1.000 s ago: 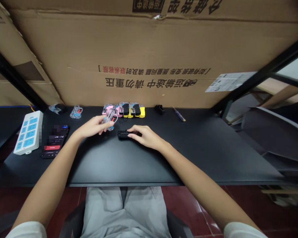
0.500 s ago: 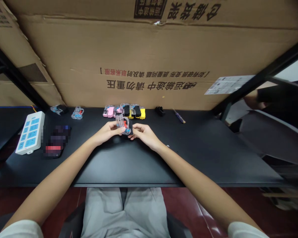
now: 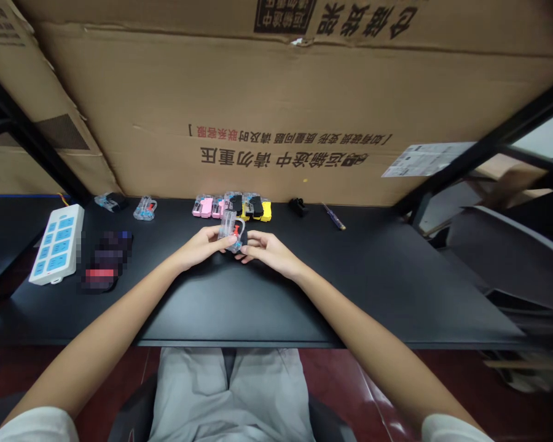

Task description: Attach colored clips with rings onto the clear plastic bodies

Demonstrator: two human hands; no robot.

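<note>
Above the black table, both hands meet on a small clear plastic casing (image 3: pixel 228 224) with a red trigger-like part, blue bits and a black piece on its right side. My left hand (image 3: pixel 200 247) grips its left side, the thumb lying across the front. From the right, my right hand (image 3: pixel 275 253) pinches the casing's lower right by the black piece; some of its fingers are hidden behind. Just beyond stands a row of similar clear casings with pink (image 3: pixel 206 207), black (image 3: pixel 257 205) and yellow (image 3: pixel 266 212) parts.
Left on the table are a white power strip (image 3: pixel 58 245), a blurred dark object (image 3: pixel 105 261), another clear casing (image 3: pixel 145 209) and a clear-and-black one (image 3: pixel 111 202). A black part (image 3: pixel 297 207) and a screwdriver (image 3: pixel 334 217) lie right. Cardboard (image 3: pixel 276 92) walls the back.
The clear casing has turned slightly in my hands, and its red part shows more plainly. My right fingers have shifted a little left along its lower edge.
</note>
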